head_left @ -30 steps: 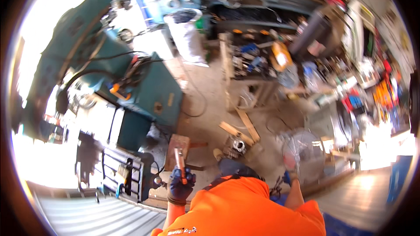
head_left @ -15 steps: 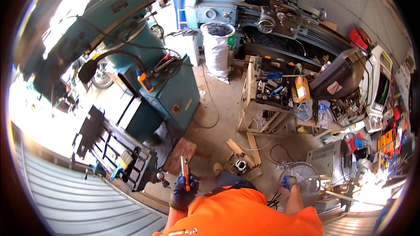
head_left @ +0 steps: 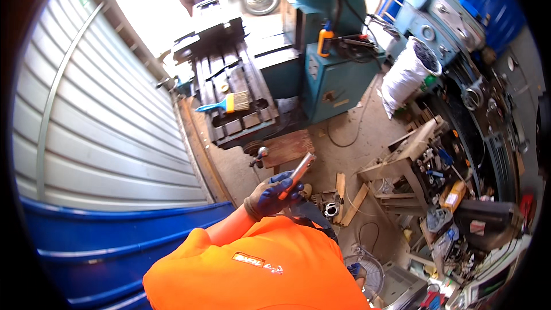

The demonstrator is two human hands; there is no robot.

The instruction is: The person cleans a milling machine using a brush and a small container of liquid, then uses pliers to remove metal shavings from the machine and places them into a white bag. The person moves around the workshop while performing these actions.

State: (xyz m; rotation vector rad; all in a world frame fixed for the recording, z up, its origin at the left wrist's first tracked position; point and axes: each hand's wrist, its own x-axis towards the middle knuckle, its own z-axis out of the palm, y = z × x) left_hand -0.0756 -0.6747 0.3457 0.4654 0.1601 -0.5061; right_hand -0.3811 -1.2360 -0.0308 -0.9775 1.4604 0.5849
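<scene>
My left hand (head_left: pixel 267 197), in a dark blue glove with a tan cuff, is wrapped round a slim bar-like tool (head_left: pixel 300 173). The tool has a silver body, an orange-red part and a small hole near its far end; its exact kind is not clear. It points up and to the right, in front of a reddish wooden board (head_left: pixel 288 147). My right hand (head_left: pixel 357 271), also gloved, hangs low beside a round fan (head_left: pixel 374 272). The orange shirt hides part of it, and its fingers cannot be made out.
A slotted machine table (head_left: pixel 232 74) carries a blue-handled paintbrush (head_left: pixel 234 103). On the floor lie a metal cylinder block (head_left: pixel 330 209) and wooden strips (head_left: pixel 354 204). A teal cabinet (head_left: pixel 338 83) bears an orange bottle (head_left: pixel 325 40). A cluttered wooden bench (head_left: pixel 402 166) stands right.
My view has swung left, bringing more of the corrugated wall and the blue panel in. My left hand has come inward with the tool now slanting right. My right hand is now mostly behind my body.
</scene>
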